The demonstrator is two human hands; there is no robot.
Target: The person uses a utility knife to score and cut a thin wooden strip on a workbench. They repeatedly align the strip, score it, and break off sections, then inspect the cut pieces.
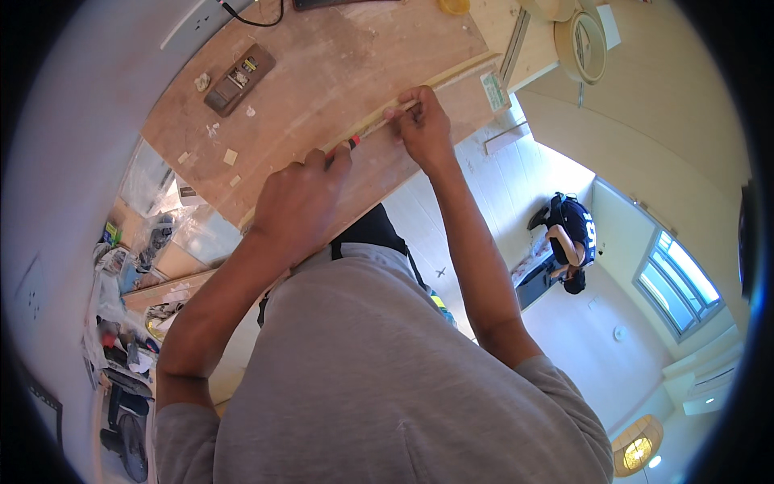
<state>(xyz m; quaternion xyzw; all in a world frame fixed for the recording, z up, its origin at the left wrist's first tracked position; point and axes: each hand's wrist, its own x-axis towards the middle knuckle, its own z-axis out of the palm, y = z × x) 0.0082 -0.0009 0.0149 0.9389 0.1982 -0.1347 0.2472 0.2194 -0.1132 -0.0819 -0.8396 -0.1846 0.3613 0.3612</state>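
Stood in a grey T-shirt (379,363) at a broad wooden worktop (339,48), leaning over a long plank (385,179) lying along its near edge. Had the left hand (302,194) closed around a red-and-black tool (354,142) – mostly hidden under the fingers, so could not tell its kind. Pinched a thin pale strip (375,125) between thumb and fingertips of the right hand (427,129), nearer to the plank's right end. Held both tool and strip at the plank's far side, in line with each other; could not tell touching from apart there. Had a brown hand plane (239,81) resting farther back on the worktop, to the left, with small pale chips (230,156) scattered near it. Saw a green-and-white label (493,91) on the plank's right end and, beyond it, a pale ring-shaped roll (580,46). Also saw, well apart to the right, a co-worker (572,234) in a dark top, bent forward – and past that person, a window (677,282).
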